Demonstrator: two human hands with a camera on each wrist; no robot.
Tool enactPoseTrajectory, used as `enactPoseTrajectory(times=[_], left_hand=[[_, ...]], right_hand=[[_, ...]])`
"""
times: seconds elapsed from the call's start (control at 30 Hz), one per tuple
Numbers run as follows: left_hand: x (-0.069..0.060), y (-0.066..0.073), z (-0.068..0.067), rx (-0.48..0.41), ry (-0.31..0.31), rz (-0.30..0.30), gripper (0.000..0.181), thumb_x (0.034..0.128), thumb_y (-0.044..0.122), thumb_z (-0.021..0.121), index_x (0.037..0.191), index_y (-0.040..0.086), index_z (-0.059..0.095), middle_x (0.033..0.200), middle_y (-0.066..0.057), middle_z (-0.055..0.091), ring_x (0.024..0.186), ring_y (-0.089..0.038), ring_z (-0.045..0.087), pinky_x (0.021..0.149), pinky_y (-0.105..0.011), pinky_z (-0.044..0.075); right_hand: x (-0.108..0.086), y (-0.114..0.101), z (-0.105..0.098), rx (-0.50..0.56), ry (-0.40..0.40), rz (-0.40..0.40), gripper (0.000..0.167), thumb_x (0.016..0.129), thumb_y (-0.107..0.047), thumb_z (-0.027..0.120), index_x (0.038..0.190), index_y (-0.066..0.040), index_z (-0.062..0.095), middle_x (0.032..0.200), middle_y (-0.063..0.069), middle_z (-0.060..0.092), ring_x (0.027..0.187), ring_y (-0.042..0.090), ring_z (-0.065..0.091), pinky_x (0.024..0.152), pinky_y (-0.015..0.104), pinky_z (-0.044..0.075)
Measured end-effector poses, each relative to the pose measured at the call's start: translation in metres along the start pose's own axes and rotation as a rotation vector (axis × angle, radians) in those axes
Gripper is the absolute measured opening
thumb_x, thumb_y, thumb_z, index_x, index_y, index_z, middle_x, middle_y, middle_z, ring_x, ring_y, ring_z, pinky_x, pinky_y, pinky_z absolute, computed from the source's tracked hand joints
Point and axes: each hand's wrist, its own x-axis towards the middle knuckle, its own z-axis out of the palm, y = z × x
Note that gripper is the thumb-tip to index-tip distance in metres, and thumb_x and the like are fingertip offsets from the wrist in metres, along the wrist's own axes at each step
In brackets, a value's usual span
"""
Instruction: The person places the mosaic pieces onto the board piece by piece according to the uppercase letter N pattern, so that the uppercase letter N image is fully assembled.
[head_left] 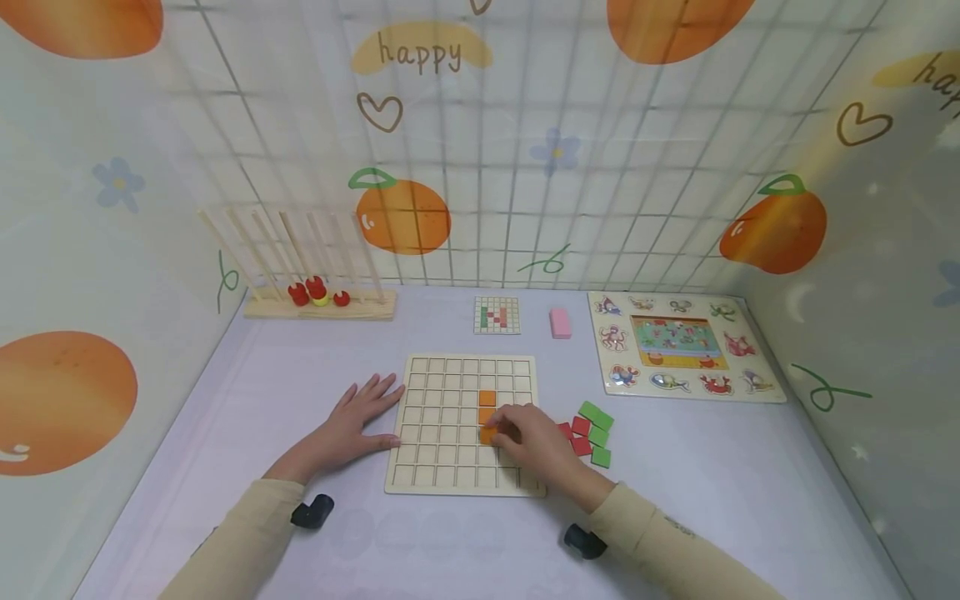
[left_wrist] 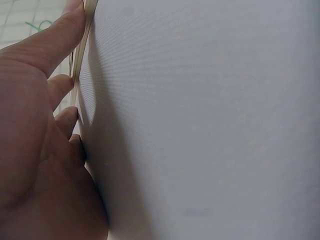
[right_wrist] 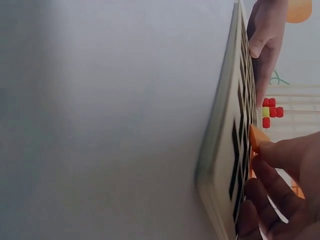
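A wooden grid board (head_left: 435,433) lies flat in the middle of the table. My left hand (head_left: 352,425) has its fingers spread, with the thumb and fingertips touching the board's left edge. Between thumb and fingers, my right hand (head_left: 536,442) pinches an orange square tile (right_wrist: 256,136) over the grid. That tile is tilted against the board in the right wrist view. Just above it in the same column, orange tiles (head_left: 487,398) sit in the grid's squares. Right of the board, several red tiles (head_left: 581,447) and green tiles (head_left: 602,457) lie loose, partly hidden by my right hand.
Behind the board lie a small patterned grid card (head_left: 497,316) and a pink block (head_left: 560,323). A sea-animal puzzle board (head_left: 615,321) occupies the back right. At the back left stands a wooden base with upright rods (head_left: 352,311), holding several red beads (head_left: 298,294).
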Motion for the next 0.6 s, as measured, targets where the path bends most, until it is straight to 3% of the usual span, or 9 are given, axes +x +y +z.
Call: enactPoseTrajectory(times=[0.23,0.6], left_hand=[[-0.0014,0.0022,-0.0030,-0.019,-0.010,0.005,0.090,0.0872,0.053,0.075,0.160,0.016,0.035,0.169,-0.009,0.019,0.156,-0.036,0.006,0.124,-0.059,-0.002],[-0.0011,0.0015,-0.0030,-0.015,-0.011,0.005,0.091,0.0871,0.055,0.074,0.160,0.017,0.035,0.169,-0.009,0.019,0.156,-0.036,0.006,0.124,-0.059,-0.001]], right_hand=[[-0.0003,-0.0024,0.0041,0.009,-0.005,0.020,0.015,0.094,-0.020,0.075,0.106,-0.029,0.071,0.092,-0.018,0.061,0.086,0.009,0.052,0.071,0.022,0.050],[0.0006,-0.0008,0.0074,-0.055,0.041,-0.012,0.015,0.090,-0.016,0.078,0.101,-0.025,0.072,0.101,-0.014,0.060,0.090,0.008,0.051,0.075,0.021,0.052]])
